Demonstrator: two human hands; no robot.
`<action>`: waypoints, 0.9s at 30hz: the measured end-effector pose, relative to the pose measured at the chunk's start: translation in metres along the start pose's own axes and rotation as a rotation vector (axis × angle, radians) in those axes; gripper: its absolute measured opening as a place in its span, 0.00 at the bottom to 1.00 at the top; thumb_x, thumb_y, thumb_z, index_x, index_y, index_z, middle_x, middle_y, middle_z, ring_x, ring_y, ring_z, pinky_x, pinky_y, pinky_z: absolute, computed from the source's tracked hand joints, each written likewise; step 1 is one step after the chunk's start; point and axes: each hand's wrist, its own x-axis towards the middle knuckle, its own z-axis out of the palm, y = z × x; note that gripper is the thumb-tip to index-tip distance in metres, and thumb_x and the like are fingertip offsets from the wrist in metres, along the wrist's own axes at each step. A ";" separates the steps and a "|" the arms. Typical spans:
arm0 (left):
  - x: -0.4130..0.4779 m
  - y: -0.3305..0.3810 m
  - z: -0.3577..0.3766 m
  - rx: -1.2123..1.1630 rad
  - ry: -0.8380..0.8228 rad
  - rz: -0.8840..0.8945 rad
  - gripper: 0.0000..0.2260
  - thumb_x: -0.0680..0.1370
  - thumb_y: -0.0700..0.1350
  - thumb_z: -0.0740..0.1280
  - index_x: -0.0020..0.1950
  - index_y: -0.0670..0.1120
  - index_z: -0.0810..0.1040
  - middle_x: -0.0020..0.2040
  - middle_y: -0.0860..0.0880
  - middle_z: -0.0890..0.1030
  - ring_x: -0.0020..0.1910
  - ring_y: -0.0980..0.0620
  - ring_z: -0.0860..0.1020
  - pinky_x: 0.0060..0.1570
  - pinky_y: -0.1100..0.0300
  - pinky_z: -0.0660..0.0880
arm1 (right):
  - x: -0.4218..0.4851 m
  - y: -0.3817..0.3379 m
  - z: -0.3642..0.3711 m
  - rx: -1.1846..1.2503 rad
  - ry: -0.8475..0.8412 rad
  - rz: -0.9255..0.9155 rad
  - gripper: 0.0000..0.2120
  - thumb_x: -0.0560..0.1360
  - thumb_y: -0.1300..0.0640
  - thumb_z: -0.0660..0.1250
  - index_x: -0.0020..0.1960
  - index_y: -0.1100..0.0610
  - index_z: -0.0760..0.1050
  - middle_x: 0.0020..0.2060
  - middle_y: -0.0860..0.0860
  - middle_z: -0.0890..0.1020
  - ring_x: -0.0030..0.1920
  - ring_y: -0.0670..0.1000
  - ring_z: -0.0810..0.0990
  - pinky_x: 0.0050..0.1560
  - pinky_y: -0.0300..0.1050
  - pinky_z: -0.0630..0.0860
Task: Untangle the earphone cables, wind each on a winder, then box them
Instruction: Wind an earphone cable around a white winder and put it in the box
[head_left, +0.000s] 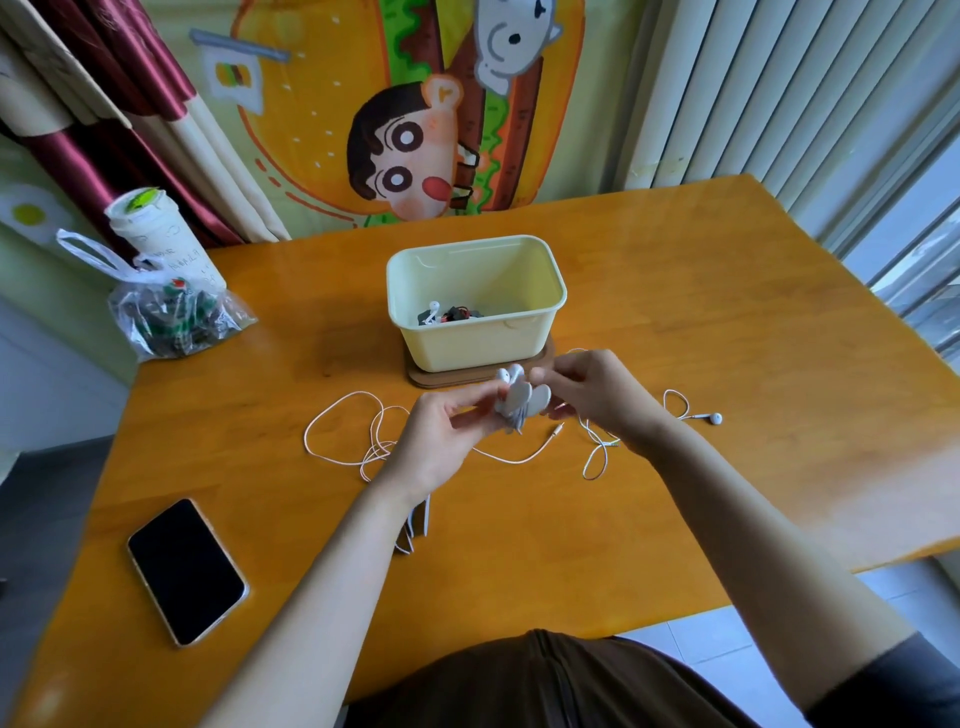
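Above the table's middle, my left hand (441, 441) grips a white winder (522, 402) wound with white cable, two earbuds poking out at its top. My right hand (592, 397) pinches the winder's right side. Below them a loose white earphone cable (343, 415) lies in loops on the wooden table (675, 312), its jack (558, 430) near the middle and one earbud (714, 418) off to the right. Just behind the hands stands a pale yellow box (475, 332) on a brown lid, holding wound earphones. More winders (415, 530) lie partly hidden under my left forearm.
A black phone (186, 571) lies at the near left. A clear plastic bag (171, 317) and a white paper cup (156, 228) stand at the far left corner. Curtains, a cartoon cloth and window blinds close off the back.
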 end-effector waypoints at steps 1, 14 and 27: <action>0.000 0.000 0.001 -0.053 0.023 0.002 0.17 0.73 0.31 0.69 0.60 0.45 0.80 0.48 0.54 0.83 0.44 0.67 0.77 0.41 0.73 0.72 | -0.001 0.002 0.001 0.037 0.014 0.011 0.08 0.76 0.58 0.66 0.42 0.61 0.81 0.27 0.46 0.79 0.28 0.41 0.77 0.34 0.36 0.78; 0.009 -0.003 0.011 -0.858 0.327 -0.173 0.20 0.74 0.39 0.63 0.67 0.45 0.72 0.61 0.50 0.79 0.61 0.52 0.77 0.54 0.62 0.77 | -0.010 0.011 0.047 0.359 0.055 0.187 0.09 0.77 0.56 0.66 0.40 0.56 0.78 0.33 0.47 0.78 0.29 0.42 0.74 0.30 0.33 0.73; 0.007 -0.029 0.008 0.113 0.519 -0.201 0.17 0.75 0.34 0.68 0.64 0.43 0.78 0.50 0.53 0.81 0.52 0.54 0.79 0.52 0.64 0.72 | -0.018 0.009 0.058 -0.246 0.082 -0.129 0.08 0.77 0.55 0.66 0.45 0.58 0.81 0.31 0.41 0.75 0.29 0.35 0.73 0.31 0.28 0.67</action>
